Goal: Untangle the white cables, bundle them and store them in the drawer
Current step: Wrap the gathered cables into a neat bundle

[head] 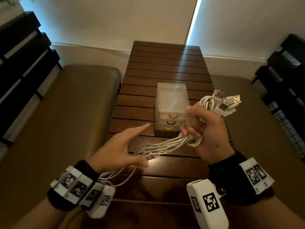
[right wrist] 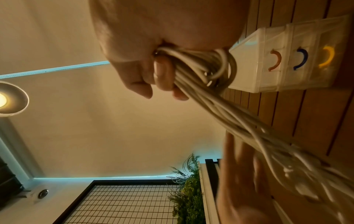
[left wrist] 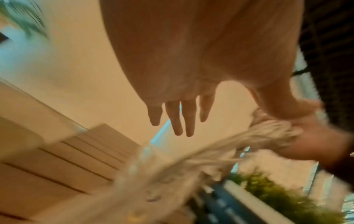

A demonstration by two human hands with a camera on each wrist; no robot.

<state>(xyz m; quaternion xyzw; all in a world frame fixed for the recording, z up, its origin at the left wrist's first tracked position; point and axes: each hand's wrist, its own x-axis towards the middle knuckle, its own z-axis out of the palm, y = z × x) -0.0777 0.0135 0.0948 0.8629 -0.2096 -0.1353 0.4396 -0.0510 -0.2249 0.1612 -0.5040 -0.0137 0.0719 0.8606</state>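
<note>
The right hand point(head: 204, 129) is clenched round the bunched white cables point(head: 166, 146), plug ends sticking up past the fist. The left hand point(head: 118, 147) is spread flat, fingers straight, beside the trailing strands. Behind them on the worktop point(head: 165, 63) sits the clear drawer unit point(head: 170, 100), drawers closed.

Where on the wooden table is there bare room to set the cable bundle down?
Free: the table behind the drawer box, toward the wall, and the strip left of the box to the table's left edge. Crowded: in front of the box, where the cables trail from the gripping right hand past the open left hand.
</note>
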